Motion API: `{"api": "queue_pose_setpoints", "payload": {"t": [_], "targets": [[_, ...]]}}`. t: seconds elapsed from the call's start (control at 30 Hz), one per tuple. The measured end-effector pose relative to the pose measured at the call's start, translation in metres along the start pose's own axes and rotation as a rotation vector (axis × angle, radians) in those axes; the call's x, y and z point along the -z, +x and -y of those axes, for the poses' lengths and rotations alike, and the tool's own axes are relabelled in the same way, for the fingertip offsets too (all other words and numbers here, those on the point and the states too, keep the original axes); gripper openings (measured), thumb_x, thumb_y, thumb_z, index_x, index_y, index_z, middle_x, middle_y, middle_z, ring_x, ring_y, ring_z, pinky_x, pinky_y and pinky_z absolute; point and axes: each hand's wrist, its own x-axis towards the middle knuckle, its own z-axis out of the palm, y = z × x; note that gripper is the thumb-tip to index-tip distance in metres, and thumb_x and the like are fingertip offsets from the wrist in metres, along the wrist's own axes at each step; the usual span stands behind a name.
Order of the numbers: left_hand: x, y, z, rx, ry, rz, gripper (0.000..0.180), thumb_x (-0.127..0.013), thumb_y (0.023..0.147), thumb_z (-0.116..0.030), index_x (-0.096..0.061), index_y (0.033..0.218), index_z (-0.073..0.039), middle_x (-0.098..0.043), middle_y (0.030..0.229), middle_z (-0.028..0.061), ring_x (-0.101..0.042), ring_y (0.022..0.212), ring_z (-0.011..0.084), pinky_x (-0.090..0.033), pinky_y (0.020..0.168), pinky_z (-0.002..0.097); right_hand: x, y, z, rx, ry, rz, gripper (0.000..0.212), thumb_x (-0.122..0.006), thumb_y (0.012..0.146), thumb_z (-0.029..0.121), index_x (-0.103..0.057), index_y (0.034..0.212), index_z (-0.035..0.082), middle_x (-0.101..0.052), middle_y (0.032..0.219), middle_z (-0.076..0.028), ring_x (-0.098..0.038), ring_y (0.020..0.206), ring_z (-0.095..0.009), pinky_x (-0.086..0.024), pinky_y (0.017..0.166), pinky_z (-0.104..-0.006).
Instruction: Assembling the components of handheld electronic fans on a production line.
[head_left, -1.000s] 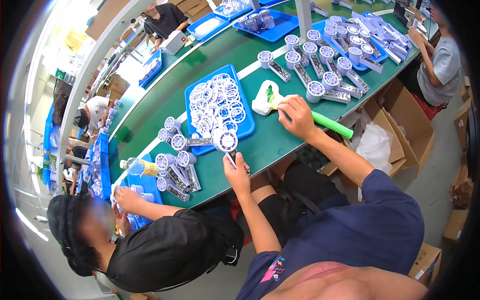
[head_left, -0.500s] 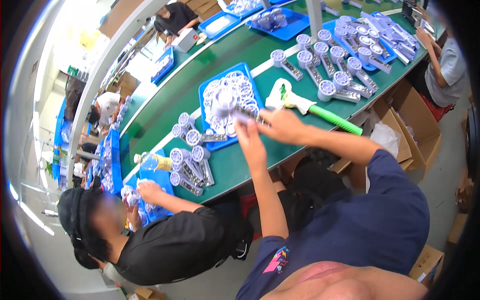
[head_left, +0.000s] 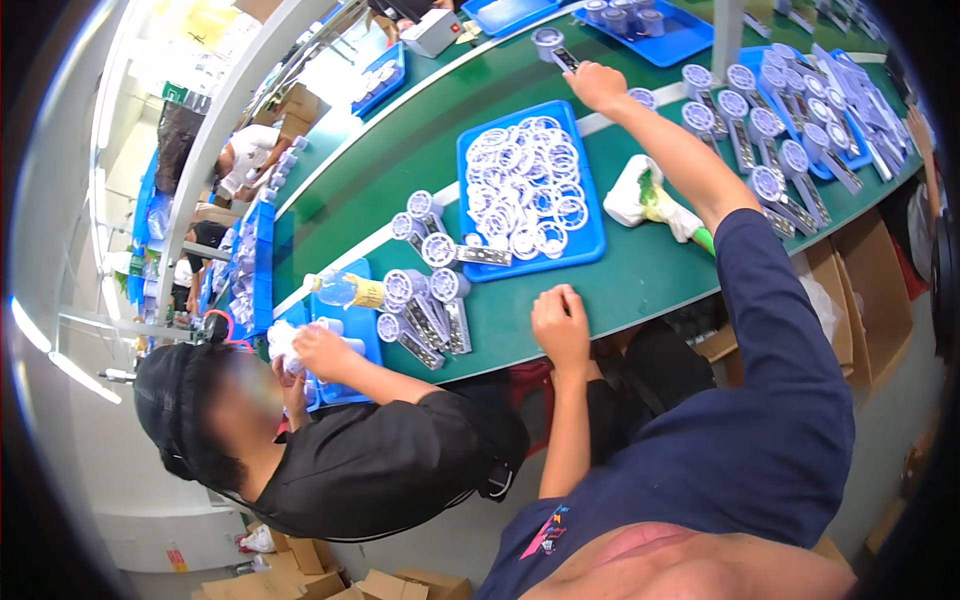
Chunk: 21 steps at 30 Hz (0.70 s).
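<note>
Presently gripping fan [head_left: 548, 42] with right hand [head_left: 600, 88], far across worktop [head_left: 640, 285]; with left hand [head_left: 562, 325] loosely closed, near tray [head_left: 586, 248] of rings [head_left: 525, 180].

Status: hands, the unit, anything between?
Right hand gripping round-headed unit, arm extended. Left hand loosely curled, nothing visible in it. Blue tray of white rings between the hands.
</note>
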Motion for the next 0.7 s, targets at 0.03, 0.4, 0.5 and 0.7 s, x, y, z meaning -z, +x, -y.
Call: {"api": "queue_pose_setpoints", "payload": {"t": [0.03, 0.4, 0.5, 0.7], "targets": [[-0.001, 0.001, -0.004, 0.008, 0.049, 0.017, 0.01, -0.059, 0.09, -0.011, -0.064, 0.085, -0.004, -0.06, 0.077, 0.0103, -0.057, 0.073, 0.03, -0.045, 0.067, 0.0422, -0.007, 0.017, -0.007, -0.038, 0.13, 0.089, 0.059, -0.049, 0.094, 0.055, -0.069, 0.094, 0.0, -0.07, 0.093, -0.024, -0.068, 0.096, -0.039, -0.053, 0.083, -0.0459], [0.0, 0.009, -0.004, 0.047, 0.131, 0.015, 0.006, -0.062, 0.087, -0.007, -0.063, 0.083, -0.004, -0.056, 0.07, 0.0081, -0.054, 0.067, 0.0273, -0.042, 0.063, 0.0408, -0.067, 0.082, 0.021, 0.081, 0.699, 0.248, 0.064, -0.049, 0.094, 0.062, -0.064, 0.083, 0.001, -0.067, 0.076, -0.015, -0.065, 0.07, -0.027, -0.051, 0.065, -0.0422], [-0.001, 0.01, -0.009, 0.087, 0.139, 0.057, 0.006, -0.062, 0.088, -0.007, -0.063, 0.083, -0.003, -0.055, 0.07, 0.0082, -0.054, 0.066, 0.0272, -0.042, 0.063, 0.0407, -0.096, 0.089, 0.011, -0.021, 0.248, -0.005, 0.057, -0.05, 0.095, 0.058, -0.06, 0.098, 0.002, -0.07, 0.082, -0.018, -0.07, 0.073, -0.031, -0.054, 0.064, -0.0428], [-0.006, 0.002, -0.01, 0.076, 0.123, -0.035, 0.009, -0.062, 0.088, -0.007, -0.062, 0.08, -0.002, -0.052, 0.068, 0.0091, -0.049, 0.062, 0.026, -0.04, 0.058, 0.0403, -0.102, 0.084, 0.006, -0.083, 0.034, 0.106, 0.057, -0.055, 0.092, 0.052, -0.056, 0.116, 0.001, -0.071, 0.105, -0.021, -0.068, 0.1, -0.039, -0.054, 0.086, -0.0491]]}}
